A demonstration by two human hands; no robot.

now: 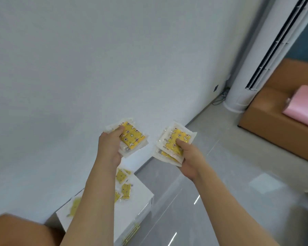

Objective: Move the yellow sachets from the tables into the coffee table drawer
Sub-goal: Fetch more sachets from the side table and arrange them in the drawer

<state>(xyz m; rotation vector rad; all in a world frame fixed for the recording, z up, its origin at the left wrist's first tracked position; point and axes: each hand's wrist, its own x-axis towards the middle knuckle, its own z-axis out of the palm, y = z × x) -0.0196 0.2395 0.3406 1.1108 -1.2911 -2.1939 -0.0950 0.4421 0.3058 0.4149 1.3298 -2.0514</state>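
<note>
My left hand (110,146) grips a small stack of yellow patterned sachets (133,137) in clear wrappers, held up in front of the wall. My right hand (188,155) holds a second stack of the same sachets (174,139), thumb pressed on top. Below my arms stands a white table (142,194) with several more yellow sachets (123,181) lying on its top. One blurred yellow sachet (75,205) lies near the table's left edge. No drawer interior is visible.
A plain white wall fills the left and top. A tall white air conditioner (252,71) stands in the corner. A brown sofa (268,121) with a pink cushion (302,105) sits at the right. Glossy grey floor (220,183) stretches between them.
</note>
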